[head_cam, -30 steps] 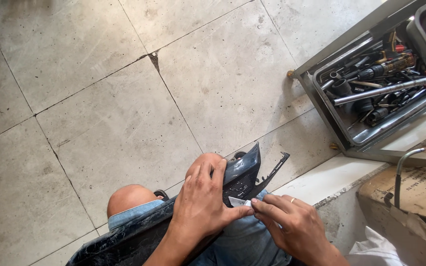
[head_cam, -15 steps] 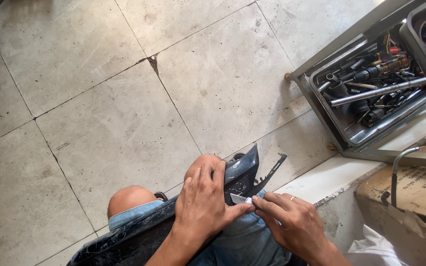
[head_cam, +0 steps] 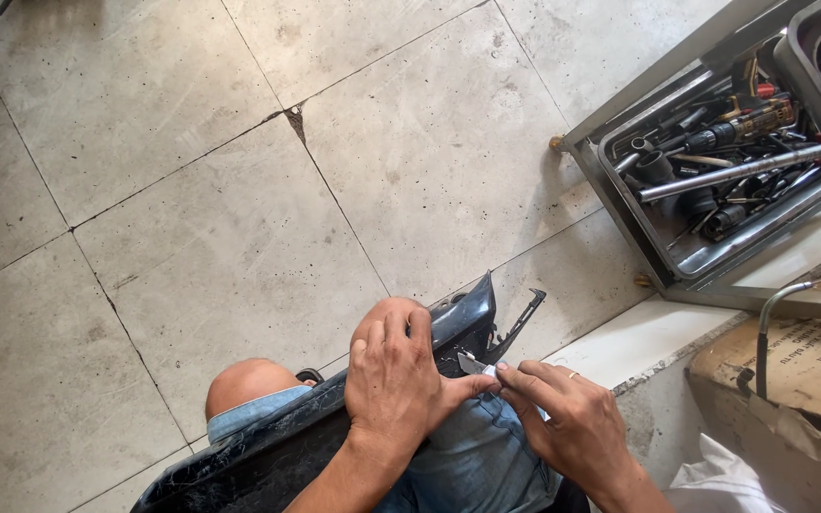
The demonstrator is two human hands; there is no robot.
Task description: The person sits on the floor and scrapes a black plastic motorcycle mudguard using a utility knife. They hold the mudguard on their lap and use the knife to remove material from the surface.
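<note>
Hands meet over our lap: left hand point(head_cam: 393, 380) pressed flat on the black plastic panel point(head_cam: 268, 446), thumb out twd the right hand point(head_cam: 563, 423), whose fingertips pinch a small blade point(head_cam: 472, 364) at the panel's top edge. Panel lies across our knees. Metal toolbox point(head_cam: 715, 180) w/ tools sits on the tile floor point(head_cam: 192, 190), top right corner.

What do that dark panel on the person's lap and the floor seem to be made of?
The dark panel looks like moulded plastic: glossy black, thin, with a curved edge and a slotted tab. The left hand presses on it; the right hand pinches a small blade, apparently bare metal. The floor appears to be matt grey stone or ceramic tiles, given its dark joints.
</note>
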